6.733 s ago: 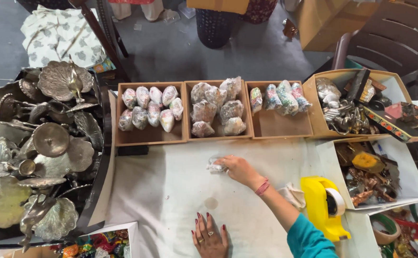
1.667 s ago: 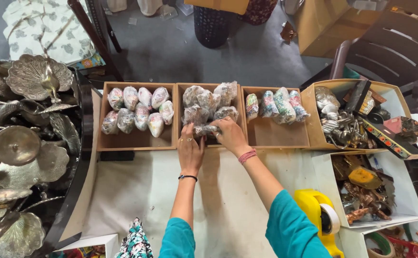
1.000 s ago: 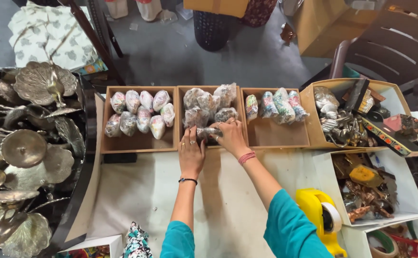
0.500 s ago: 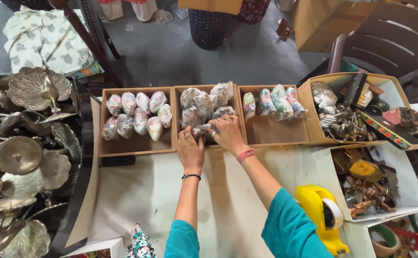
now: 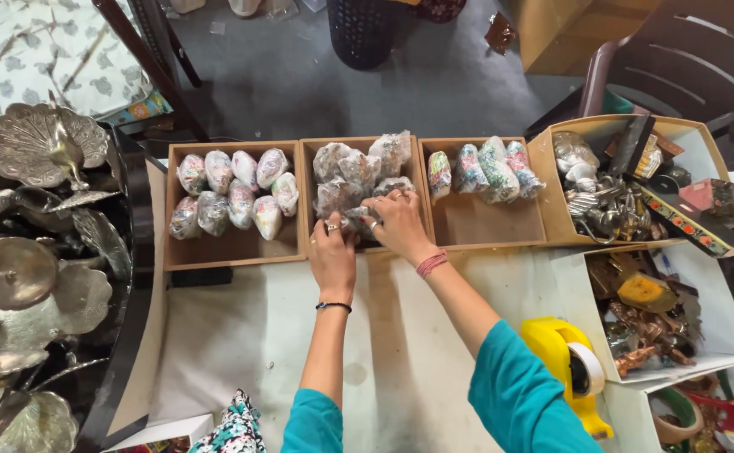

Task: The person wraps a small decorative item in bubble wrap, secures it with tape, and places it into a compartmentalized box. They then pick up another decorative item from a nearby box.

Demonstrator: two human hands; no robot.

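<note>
Gripping one crinkly plastic-wrapped packet (image 5: 357,220), both hands: left hand (image 5: 333,252) and right hand (image 5: 400,225) fingers clamped on it, frame centre, inside middle wooden box (image 5: 304,193). Left box (image 5: 168,210) holds pale oval packets (image 5: 231,195). Embossed metal plates (image 5: 23,252) fill frame left.

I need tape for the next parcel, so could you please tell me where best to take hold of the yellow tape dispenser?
Probably grip the yellow tape dispenser around its narrower rear body, coming from above. The tape roll sits exposed at its right end, so fingers there would press on tape. It lies flat on the white table cover, with its top free beside the right sleeve.
</note>
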